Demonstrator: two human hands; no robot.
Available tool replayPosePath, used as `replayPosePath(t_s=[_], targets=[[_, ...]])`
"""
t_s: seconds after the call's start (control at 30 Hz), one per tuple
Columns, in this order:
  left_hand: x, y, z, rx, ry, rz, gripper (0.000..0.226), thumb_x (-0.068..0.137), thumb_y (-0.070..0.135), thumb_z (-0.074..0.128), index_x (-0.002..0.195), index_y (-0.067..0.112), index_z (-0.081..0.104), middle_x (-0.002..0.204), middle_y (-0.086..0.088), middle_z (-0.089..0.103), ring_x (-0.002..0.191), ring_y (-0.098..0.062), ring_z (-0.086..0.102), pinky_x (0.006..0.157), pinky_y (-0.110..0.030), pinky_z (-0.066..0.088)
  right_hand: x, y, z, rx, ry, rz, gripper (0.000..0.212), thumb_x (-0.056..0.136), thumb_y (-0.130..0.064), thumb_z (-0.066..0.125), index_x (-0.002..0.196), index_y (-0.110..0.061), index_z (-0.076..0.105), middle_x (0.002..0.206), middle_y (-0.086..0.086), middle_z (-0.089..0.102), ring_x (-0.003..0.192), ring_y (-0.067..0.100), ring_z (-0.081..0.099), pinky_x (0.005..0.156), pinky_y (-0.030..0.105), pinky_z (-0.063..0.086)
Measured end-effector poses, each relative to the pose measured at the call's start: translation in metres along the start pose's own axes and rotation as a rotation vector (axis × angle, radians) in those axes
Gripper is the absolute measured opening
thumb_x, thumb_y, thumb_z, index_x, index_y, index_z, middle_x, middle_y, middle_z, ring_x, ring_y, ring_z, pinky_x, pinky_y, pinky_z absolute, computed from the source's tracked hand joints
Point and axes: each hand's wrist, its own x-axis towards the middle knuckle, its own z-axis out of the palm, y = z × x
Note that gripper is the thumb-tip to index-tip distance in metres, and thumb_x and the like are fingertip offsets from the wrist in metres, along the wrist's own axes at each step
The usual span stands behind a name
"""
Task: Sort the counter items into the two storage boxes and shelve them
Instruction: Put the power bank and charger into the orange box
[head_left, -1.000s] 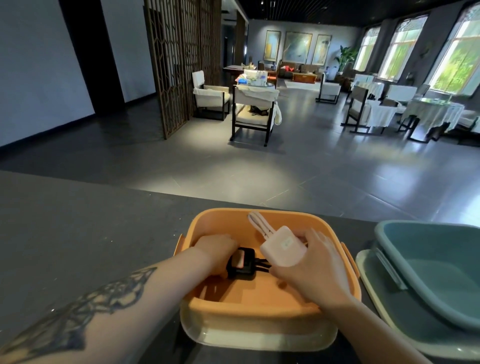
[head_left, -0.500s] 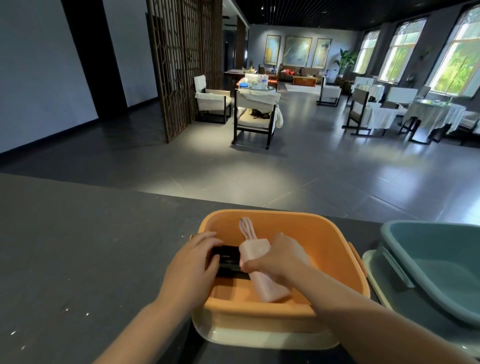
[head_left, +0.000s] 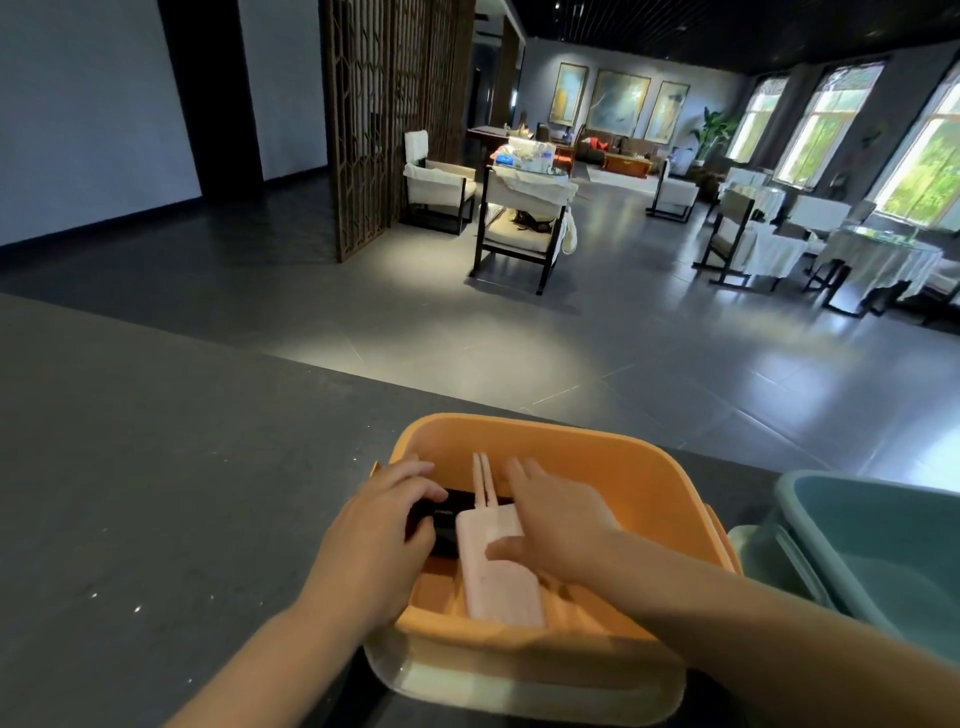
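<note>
An orange storage box (head_left: 618, 462) stands on a pale lid on the dark counter. Inside it lie a small black device (head_left: 451, 512) and a pale pink power bank (head_left: 498, 582) with a looped strap pointing away from me. My left hand (head_left: 374, 525) reaches in from the left, its fingers curled round the black device. My right hand (head_left: 556, 514) lies flat over the pink power bank with straight, spread fingers. A teal storage box (head_left: 883, 545) stands to the right on its own lid.
The dark grey counter (head_left: 156, 493) stretches left of the boxes; its far edge runs just behind the orange box. Beyond lies a tiled hall with chairs (head_left: 519, 228), draped tables and a wooden lattice screen (head_left: 374, 119).
My right hand has laid the pink power bank down in the orange box and opened flat over it. My left hand stays on the black device. The view has shifted slightly.
</note>
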Motion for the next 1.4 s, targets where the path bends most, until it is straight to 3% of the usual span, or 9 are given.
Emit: replayPosePath(t_s=[0.13, 0.23, 0.3, 0.43, 0.57, 0.67, 0.87, 1.17, 1.4], targets=[[0.001, 0.000, 0.000, 0.007, -0.015, 0.001, 0.027, 0.089, 0.019, 0.058, 0.110, 0.036, 0.062, 0.138, 0.027, 0.039, 0.128, 0.001, 0.037, 0.102, -0.021, 0.035, -0.002, 0.014, -0.013, -0.355, 0.033, -0.693, 0.060, 0.087, -0.028, 0.065, 0.140, -0.029, 0.038, 0.150, 0.000, 0.036, 0.137, 0.023, 0.031, 0.110, 0.042, 0.030], [0.002, 0.000, 0.001, 0.018, -0.017, 0.006, 0.026, 0.089, 0.021, 0.058, 0.108, 0.037, 0.062, 0.135, 0.029, 0.040, 0.125, 0.001, 0.040, 0.100, -0.021, 0.037, 0.003, 0.012, -0.016, -0.448, -0.102, -0.771, 0.077, 0.082, -0.014, 0.070, 0.146, -0.033, 0.031, 0.158, 0.000, 0.022, 0.147, 0.022, 0.009, 0.118, 0.044, 0.004], [0.001, -0.001, 0.002, 0.017, -0.006, 0.010, 0.025, 0.088, 0.021, 0.058, 0.107, 0.038, 0.062, 0.135, 0.029, 0.041, 0.124, 0.002, 0.040, 0.099, -0.021, 0.037, 0.006, 0.006, -0.014, -0.485, -0.119, -0.814, 0.080, 0.077, -0.010, 0.073, 0.145, -0.027, 0.034, 0.156, 0.002, 0.027, 0.147, 0.023, 0.011, 0.118, 0.042, -0.001], [0.001, -0.003, 0.003, -0.020, 0.012, 0.009, 0.027, 0.087, 0.016, 0.057, 0.102, 0.038, 0.062, 0.130, 0.035, 0.038, 0.122, 0.006, 0.040, 0.096, -0.018, 0.034, 0.005, 0.001, -0.007, -0.393, -0.090, -0.912, 0.045, 0.088, -0.007, 0.058, 0.132, -0.014, 0.052, 0.140, 0.007, 0.050, 0.139, 0.023, 0.031, 0.121, 0.040, 0.005], [0.000, -0.004, 0.003, -0.021, 0.050, 0.008, 0.027, 0.086, 0.016, 0.057, 0.102, 0.037, 0.063, 0.129, 0.037, 0.037, 0.118, 0.010, 0.039, 0.091, -0.016, 0.033, 0.005, 0.014, -0.007, -0.412, -0.069, -0.828, 0.054, 0.079, -0.028, 0.069, 0.128, -0.014, 0.051, 0.130, 0.005, 0.054, 0.125, 0.024, 0.042, 0.115, 0.041, 0.024], [-0.001, -0.006, 0.002, 0.002, 0.069, 0.008, 0.025, 0.088, 0.019, 0.055, 0.105, 0.036, 0.062, 0.135, 0.033, 0.036, 0.124, 0.012, 0.032, 0.094, -0.016, 0.032, 0.005, 0.024, -0.008, -0.316, 0.001, -0.655, 0.062, 0.070, -0.044, 0.071, 0.123, -0.020, 0.050, 0.119, -0.001, 0.053, 0.108, 0.019, 0.043, 0.093, 0.035, 0.041], [-0.004, -0.003, 0.001, 0.100, 0.069, -0.028, 0.023, 0.093, 0.029, 0.049, 0.112, 0.039, 0.058, 0.143, 0.028, 0.036, 0.134, 0.011, 0.022, 0.097, -0.015, 0.030, 0.013, 0.029, 0.000, -0.116, 0.109, -0.274, 0.069, 0.060, -0.073, 0.062, 0.114, -0.032, 0.047, 0.108, -0.012, 0.051, 0.094, 0.007, 0.035, 0.087, 0.025, 0.040], [-0.004, -0.001, 0.000, 0.105, 0.049, -0.038, 0.019, 0.095, 0.035, 0.045, 0.109, 0.040, 0.058, 0.141, 0.031, 0.034, 0.123, 0.023, 0.012, 0.091, -0.011, 0.026, 0.024, 0.000, 0.026, 0.186, 0.106, 0.018, 0.070, 0.070, -0.072, 0.061, 0.126, -0.033, 0.045, 0.123, -0.011, 0.051, 0.113, 0.013, 0.043, 0.094, 0.033, 0.042], [-0.003, -0.001, 0.002, 0.105, 0.068, -0.033, 0.021, 0.094, 0.033, 0.048, 0.110, 0.039, 0.059, 0.141, 0.028, 0.036, 0.130, 0.016, 0.018, 0.093, -0.014, 0.027, 0.021, -0.009, 0.016, -0.038, 0.113, -0.065, 0.048, 0.083, -0.051, 0.063, 0.123, -0.025, 0.056, 0.124, -0.004, 0.053, 0.111, 0.019, 0.048, 0.084, 0.033, 0.045]])
